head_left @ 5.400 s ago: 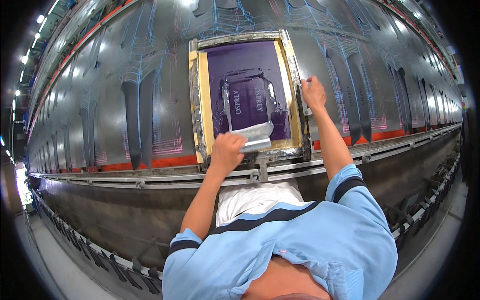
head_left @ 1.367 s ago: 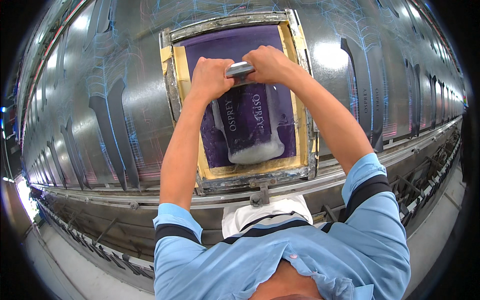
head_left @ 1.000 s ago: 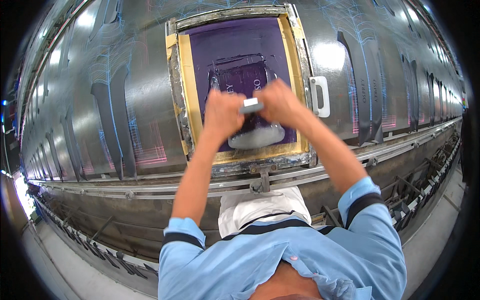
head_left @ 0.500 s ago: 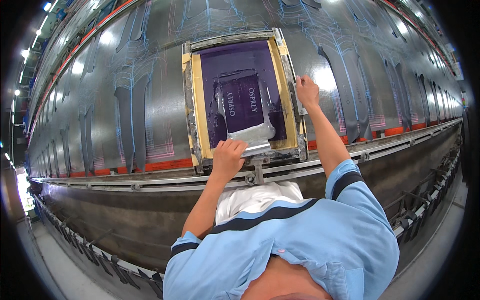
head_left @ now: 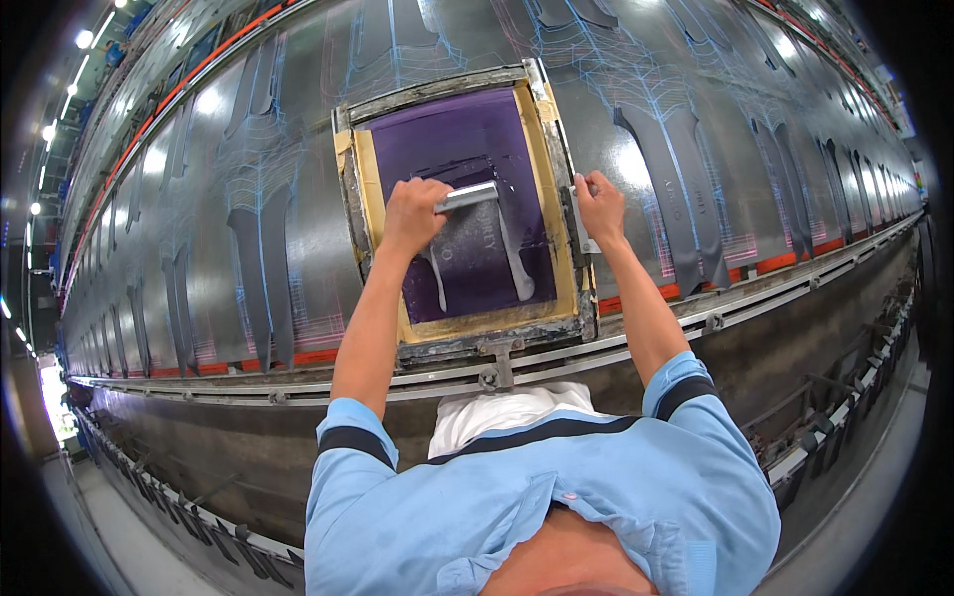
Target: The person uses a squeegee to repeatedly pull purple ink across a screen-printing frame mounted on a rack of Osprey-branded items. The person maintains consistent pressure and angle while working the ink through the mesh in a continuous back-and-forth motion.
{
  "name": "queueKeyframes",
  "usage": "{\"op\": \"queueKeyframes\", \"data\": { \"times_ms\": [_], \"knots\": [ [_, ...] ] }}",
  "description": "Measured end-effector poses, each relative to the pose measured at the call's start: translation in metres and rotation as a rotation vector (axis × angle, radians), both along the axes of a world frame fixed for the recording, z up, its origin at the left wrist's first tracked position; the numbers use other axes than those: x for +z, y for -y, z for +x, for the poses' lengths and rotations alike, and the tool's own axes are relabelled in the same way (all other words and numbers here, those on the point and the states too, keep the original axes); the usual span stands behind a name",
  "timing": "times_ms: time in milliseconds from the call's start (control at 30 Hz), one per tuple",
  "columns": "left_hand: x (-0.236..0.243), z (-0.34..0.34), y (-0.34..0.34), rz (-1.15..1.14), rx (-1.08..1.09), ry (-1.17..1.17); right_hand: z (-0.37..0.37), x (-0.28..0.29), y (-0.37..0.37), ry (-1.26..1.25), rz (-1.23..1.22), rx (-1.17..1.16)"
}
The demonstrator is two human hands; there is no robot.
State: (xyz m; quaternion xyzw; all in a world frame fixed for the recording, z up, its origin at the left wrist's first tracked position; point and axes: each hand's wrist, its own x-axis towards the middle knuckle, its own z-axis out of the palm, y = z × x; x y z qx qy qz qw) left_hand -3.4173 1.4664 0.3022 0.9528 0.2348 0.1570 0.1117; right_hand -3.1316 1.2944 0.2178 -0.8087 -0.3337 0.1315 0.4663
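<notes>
A screen-printing frame (head_left: 357,228) with taped inner edges and a purple mesh (head_left: 427,134) lies on the long dark table. My left hand (head_left: 413,214) is closed round a metal-edged squeegee (head_left: 467,197), which rests across the middle of the mesh. Between two streaks of pale grey ink (head_left: 517,260), the swept area below the squeegee shows faint lettering. On the frame's right side, my right hand (head_left: 600,207) is closed on a flat metal handle (head_left: 583,223).
Dark grey cut pieces (head_left: 260,283) lie in rows on the table (head_left: 323,199), among blue and pink marking lines. One piece to the right (head_left: 681,179) bears pale print. A metal rail (head_left: 686,326) with clamps runs along the table's near edge.
My left hand has pushed the squeegee from the near end of the mesh to its middle, spreading the grey ink over the lettering. My right hand stays on the handle.
</notes>
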Motion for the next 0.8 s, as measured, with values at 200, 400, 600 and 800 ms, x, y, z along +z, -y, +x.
{"op": "queueKeyframes", "data": {
  "times_ms": [200, 400, 600, 800],
  "knots": [
    [-0.031, -0.033, 0.116, 0.084, 0.144, 0.130, 0.013, 0.037, -0.005, 0.018, -0.211, 0.038],
    [-0.032, -0.061, 0.209, -0.013, 0.213, 0.059, 0.011, 0.018, -0.006, -0.016, -0.133, 0.050],
    [-0.013, -0.047, 0.200, -0.032, 0.318, -0.091, -0.008, -0.007, -0.002, -0.153, 0.069, 0.096],
    [-0.008, -0.043, 0.196, -0.051, 0.338, -0.109, -0.009, 0.003, 0.000, -0.172, 0.099, 0.084]
  ]
}}
